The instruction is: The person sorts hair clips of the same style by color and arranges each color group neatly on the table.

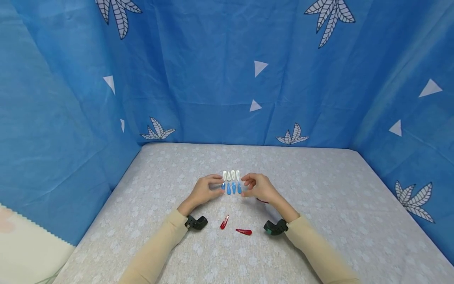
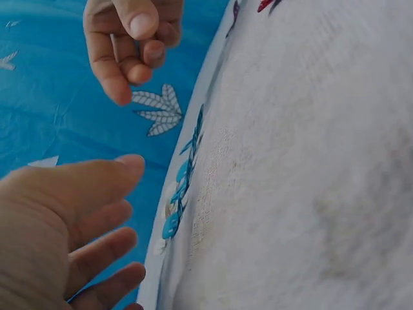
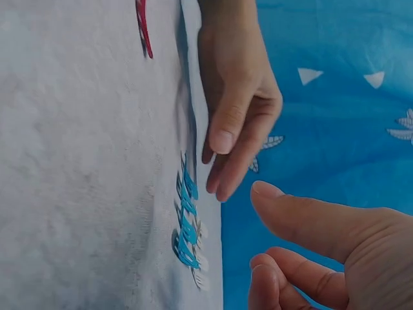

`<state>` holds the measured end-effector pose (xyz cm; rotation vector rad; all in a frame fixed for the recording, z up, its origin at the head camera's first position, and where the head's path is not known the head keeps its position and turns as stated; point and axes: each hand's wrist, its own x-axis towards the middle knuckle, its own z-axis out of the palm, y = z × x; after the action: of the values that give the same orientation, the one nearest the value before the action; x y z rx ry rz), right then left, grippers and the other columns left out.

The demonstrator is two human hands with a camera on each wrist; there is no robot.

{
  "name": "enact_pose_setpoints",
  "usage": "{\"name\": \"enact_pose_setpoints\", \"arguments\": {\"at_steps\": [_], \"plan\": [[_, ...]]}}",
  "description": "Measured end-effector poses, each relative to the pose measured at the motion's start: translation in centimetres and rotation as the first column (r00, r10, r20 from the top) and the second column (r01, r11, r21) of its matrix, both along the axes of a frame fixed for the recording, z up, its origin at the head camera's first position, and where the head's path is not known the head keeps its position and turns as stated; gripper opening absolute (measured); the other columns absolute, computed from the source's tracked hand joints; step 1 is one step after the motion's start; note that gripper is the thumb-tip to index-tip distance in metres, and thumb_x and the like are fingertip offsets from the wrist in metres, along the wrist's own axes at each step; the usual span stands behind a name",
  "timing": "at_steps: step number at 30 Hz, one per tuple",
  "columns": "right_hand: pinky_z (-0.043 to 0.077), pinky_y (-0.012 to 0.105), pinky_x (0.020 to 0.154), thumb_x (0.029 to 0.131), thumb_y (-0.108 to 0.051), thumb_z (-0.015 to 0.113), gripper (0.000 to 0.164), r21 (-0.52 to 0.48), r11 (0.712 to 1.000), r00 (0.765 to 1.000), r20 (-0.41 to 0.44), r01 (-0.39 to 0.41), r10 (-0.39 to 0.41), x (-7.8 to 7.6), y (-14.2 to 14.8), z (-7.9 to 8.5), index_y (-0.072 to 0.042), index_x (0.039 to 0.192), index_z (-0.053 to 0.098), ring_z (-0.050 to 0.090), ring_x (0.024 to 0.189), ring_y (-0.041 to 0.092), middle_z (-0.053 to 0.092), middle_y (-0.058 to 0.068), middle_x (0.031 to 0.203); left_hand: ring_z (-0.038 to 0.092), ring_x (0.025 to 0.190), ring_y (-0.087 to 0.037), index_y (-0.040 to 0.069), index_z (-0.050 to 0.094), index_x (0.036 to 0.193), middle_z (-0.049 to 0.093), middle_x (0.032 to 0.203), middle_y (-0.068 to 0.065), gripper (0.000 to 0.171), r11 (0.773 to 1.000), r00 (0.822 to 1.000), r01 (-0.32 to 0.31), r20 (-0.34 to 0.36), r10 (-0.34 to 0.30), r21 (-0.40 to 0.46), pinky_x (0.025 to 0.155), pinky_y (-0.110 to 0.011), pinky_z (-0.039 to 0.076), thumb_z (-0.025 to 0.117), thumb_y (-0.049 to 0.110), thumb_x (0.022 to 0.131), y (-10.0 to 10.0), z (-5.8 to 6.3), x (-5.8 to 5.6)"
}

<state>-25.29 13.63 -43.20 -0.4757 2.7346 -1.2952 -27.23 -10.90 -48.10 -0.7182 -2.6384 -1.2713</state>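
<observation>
Several blue snap hair clips (image 1: 233,188) lie side by side in a row on the cloth. Just behind them runs a matching row of white snap hair clips (image 1: 233,175). My left hand (image 1: 205,189) is at the left end of the rows, thumb and fingers apart, by the end blue clip. At the right end is my right hand (image 1: 261,187), its fingers loosely bent and its thumb extended near the last blue clip. Neither hand shows anything held. In the left wrist view, the blue clips (image 2: 182,174) appear edge-on beyond the left hand (image 2: 71,226).
Nearer the body lie two red hair clips, one slanted (image 1: 224,222) and one almost sideways (image 1: 243,232). A third red clip (image 1: 262,201) is partly hidden under the right hand. A pale floral cloth (image 1: 170,165) covers the table; blue curtains (image 1: 213,79) hang behind and beside it.
</observation>
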Motion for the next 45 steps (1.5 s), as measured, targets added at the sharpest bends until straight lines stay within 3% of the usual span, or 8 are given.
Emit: {"name": "enact_pose_setpoints", "arguments": {"at_steps": [6,11,18,23,28,40,45], "plan": [[0.049,0.028,0.064,0.075,-0.009,0.084,0.044,0.023,0.999,0.999,-0.014,-0.048,0.048,1.5,0.7,0.4,0.000,0.114,0.067,0.058,0.077,0.014,0.067,0.010,0.096,0.062,0.117,-0.030,0.002,0.072,0.113,0.068,0.121,-0.010,0.037,0.998,0.998,0.048,-0.038,-0.049,-0.028,0.103,-0.047,0.048,0.080,0.017,0.081,0.5,1.5,0.7],[0.048,0.026,0.063,0.076,-0.012,0.084,0.044,0.036,0.992,0.992,-0.022,-0.119,0.120,2.8,1.6,0.3,0.001,0.114,0.067,0.058,0.076,0.013,0.067,0.014,0.097,0.064,0.113,-0.029,0.001,0.071,0.116,0.069,0.118,-0.011,0.039,0.990,0.991,0.122,-0.043,-0.125,-0.075,0.097,-0.047,0.052,0.079,0.019,0.082,0.6,2.5,2.1],[0.048,0.023,0.065,0.076,-0.013,0.084,0.041,0.044,0.977,0.978,-0.011,-0.207,0.207,4.2,2.7,-0.4,0.000,0.112,0.067,0.057,0.073,0.008,0.066,0.009,0.092,0.065,0.110,-0.026,0.003,0.071,0.117,0.069,0.118,-0.008,0.042,0.973,0.978,0.209,0.015,-0.209,-0.095,0.095,-0.044,0.054,0.080,0.023,0.082,0.3,2.9,4.5],[0.049,0.022,0.061,0.076,-0.012,0.083,0.041,0.039,0.958,0.959,0.011,-0.284,0.284,5.0,3.3,-1.1,-0.002,0.112,0.067,0.056,0.071,0.005,0.065,0.004,0.087,0.066,0.104,-0.025,0.002,0.070,0.118,0.069,0.118,-0.008,0.046,0.969,0.965,0.246,0.101,-0.241,-0.038,0.090,-0.042,0.055,0.081,0.026,0.080,-0.3,2.5,5.8],[0.050,0.021,0.060,0.076,-0.013,0.084,0.041,0.016,0.930,0.930,0.034,-0.366,0.366,5.5,3.6,-2.0,-0.002,0.112,0.067,0.055,0.069,0.004,0.065,0.004,0.085,0.066,0.101,-0.023,0.002,0.068,0.121,0.068,0.118,-0.007,0.050,0.963,0.953,0.268,0.142,-0.266,0.005,0.092,-0.038,0.055,0.082,0.027,0.079,-0.5,1.7,6.6],[0.051,0.020,0.064,0.075,-0.020,0.085,0.044,-0.021,0.899,0.896,0.075,-0.437,0.437,6.4,3.1,-2.7,-0.005,0.113,0.068,0.056,0.068,0.002,0.068,0.001,0.084,0.062,0.090,-0.019,0.003,0.071,0.116,0.069,0.108,-0.007,0.049,0.956,0.951,0.290,0.098,-0.292,0.028,0.081,-0.026,0.052,0.086,0.024,0.074,-0.5,0.6,7.2],[0.050,0.019,0.064,0.074,-0.019,0.086,0.047,-0.024,0.887,0.883,0.082,-0.462,0.462,6.3,3.1,-2.9,-0.006,0.114,0.067,0.055,0.068,0.003,0.069,0.000,0.083,0.058,0.092,-0.015,0.005,0.071,0.118,0.065,0.108,-0.005,0.053,0.946,0.940,0.323,0.108,-0.322,0.013,0.082,-0.024,0.049,0.087,0.026,0.072,-0.6,0.3,7.1]]}}
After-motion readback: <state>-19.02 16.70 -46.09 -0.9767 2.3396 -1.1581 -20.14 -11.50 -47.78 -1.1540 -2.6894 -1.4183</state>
